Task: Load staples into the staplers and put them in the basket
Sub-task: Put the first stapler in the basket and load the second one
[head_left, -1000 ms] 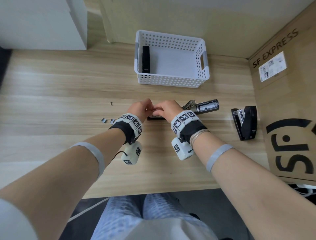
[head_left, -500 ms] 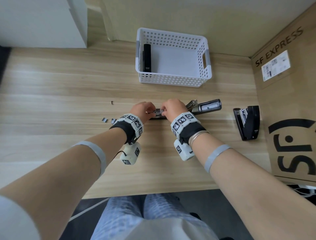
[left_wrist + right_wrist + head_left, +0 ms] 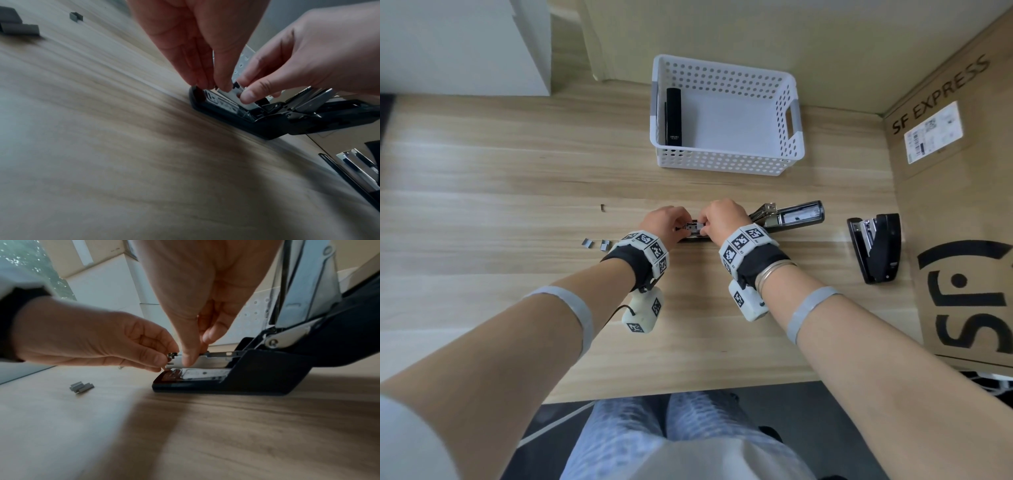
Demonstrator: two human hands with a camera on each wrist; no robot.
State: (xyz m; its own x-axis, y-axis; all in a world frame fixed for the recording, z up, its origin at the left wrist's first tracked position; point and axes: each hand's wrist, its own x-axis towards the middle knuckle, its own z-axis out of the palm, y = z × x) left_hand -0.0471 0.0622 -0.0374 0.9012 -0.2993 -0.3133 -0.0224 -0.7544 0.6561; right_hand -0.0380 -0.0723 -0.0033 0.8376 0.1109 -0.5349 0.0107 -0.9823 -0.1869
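A black stapler (image 3: 796, 216) lies open on the wooden table, its lid folded back to the right and its base (image 3: 246, 383) flat. My left hand (image 3: 213, 85) pinches the front tip of the metal magazine (image 3: 232, 92). My right hand (image 3: 195, 353) pinches the same magazine from both sides, just behind the left fingers. Whether a staple strip sits inside is hidden by the fingers. A white perforated basket (image 3: 726, 161) stands beyond, with one black stapler (image 3: 674, 116) along its left wall. Another black stapler (image 3: 876, 246) lies half open at the right.
Small loose staple strips (image 3: 587, 242) lie left of my left wrist, also seen in the right wrist view (image 3: 82, 387); a single piece (image 3: 602, 207) lies farther back. A large cardboard box (image 3: 962, 205) walls the table's right side. The table's near edge runs below my forearms.
My hands, touching a second ago, have drawn slightly apart, and the metal magazine now shows between them. The stapler has stayed in place.
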